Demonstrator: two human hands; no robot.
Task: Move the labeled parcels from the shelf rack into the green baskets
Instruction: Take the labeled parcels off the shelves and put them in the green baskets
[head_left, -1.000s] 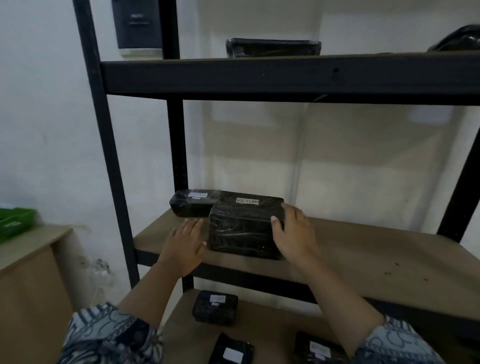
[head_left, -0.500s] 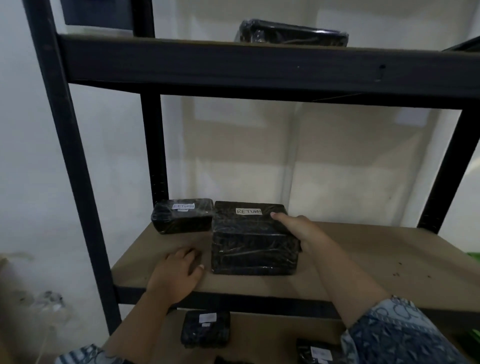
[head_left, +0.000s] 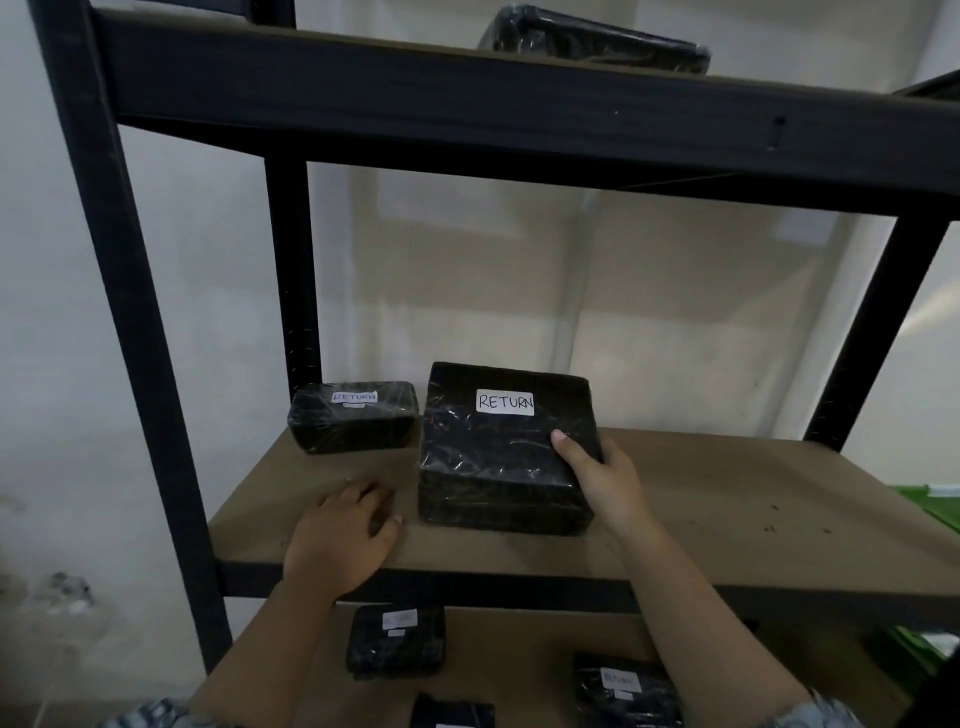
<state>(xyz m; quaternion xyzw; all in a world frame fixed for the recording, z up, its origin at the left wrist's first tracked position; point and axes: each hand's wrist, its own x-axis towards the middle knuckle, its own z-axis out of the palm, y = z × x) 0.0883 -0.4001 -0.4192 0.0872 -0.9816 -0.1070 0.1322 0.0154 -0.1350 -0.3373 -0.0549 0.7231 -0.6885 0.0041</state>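
Our left hand (head_left: 343, 540), off the parcel's side since a second ago, rests empty and loosely curled on the shelf board (head_left: 727, 519). Just right of it sits the large RETURN parcel (head_left: 493, 457), now gripped at its right edge by our right hand (head_left: 602, 478). We judge a one-handed lift is beginning.

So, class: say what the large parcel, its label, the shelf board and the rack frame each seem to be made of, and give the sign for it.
Large parcel: probably glossy black plastic film; its creases catch the light.
Label: matt white paper, with RETURN handwritten on it.
Shelf board: matt brown fibreboard or the like; no grain shows.
Rack frame: likely dark painted metal, smooth and straight-edged.
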